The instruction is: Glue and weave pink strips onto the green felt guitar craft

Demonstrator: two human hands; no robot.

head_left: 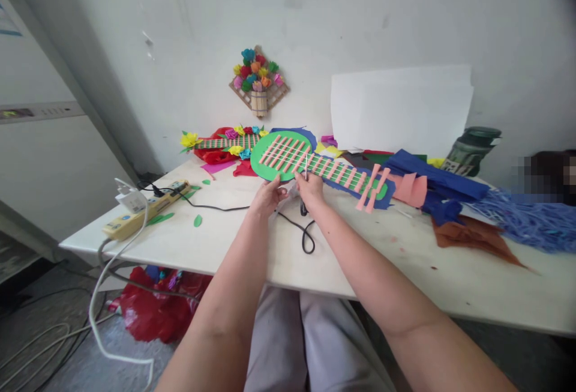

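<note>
A lute-shaped paper craft (288,170), green with pink crosswise strips and thin pale strings, lies slanted over the table in front of me. My left hand (269,197) grips the lower edge of its round body, thumb on top. Close beside it, my right hand (310,189) is closed around what look like scissors (306,164); narrow metal blades point up over the strips and a dark handle shows below. Pink bow-like pieces (373,188) cross the craft's narrow end. Something pale and translucent by my left fingers is partly hidden.
A power strip (148,209) with a white charger sits left; a black cord (308,245) loops near my hands. Behind lies a flower-trimmed craft (227,141). Blue, pink and brown paper, blue shreds (526,218) and a dark green bottle (472,150) are right. Another person's head shows far right.
</note>
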